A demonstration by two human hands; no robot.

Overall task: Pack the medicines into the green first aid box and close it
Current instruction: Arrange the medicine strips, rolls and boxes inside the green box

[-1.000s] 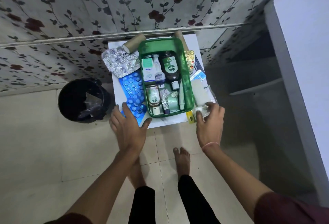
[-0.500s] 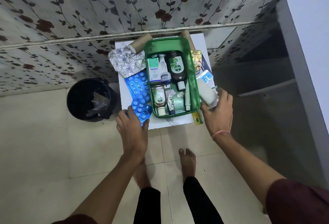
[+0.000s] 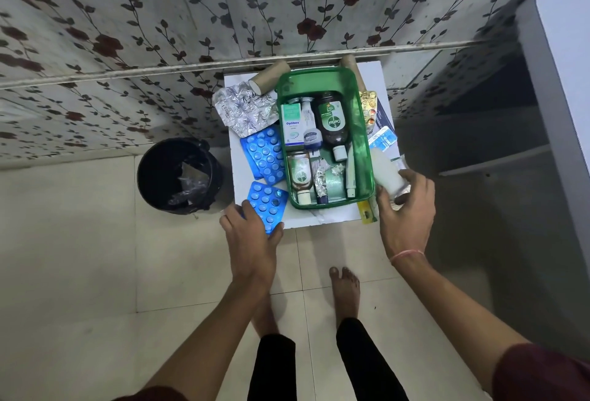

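Note:
The open green first aid box stands on a small white table, holding bottles, a white-green carton and tubes. My left hand grips a blue blister strip at the table's front left corner. A second blue strip lies beside the box's left wall. My right hand holds a white roll in clear wrap just right of the box. Silver blister strips lie at the back left. Gold and blue-white packs lie to the right.
A black bin stands on the tiled floor left of the table. Two cardboard tubes lie behind the box against the flowered wall. A white cabinet rises at the right. My bare feet are below the table.
My left hand closed on the near blue strip and lifted its front end off the table. My right hand took hold of the white roll and raised it beside the box.

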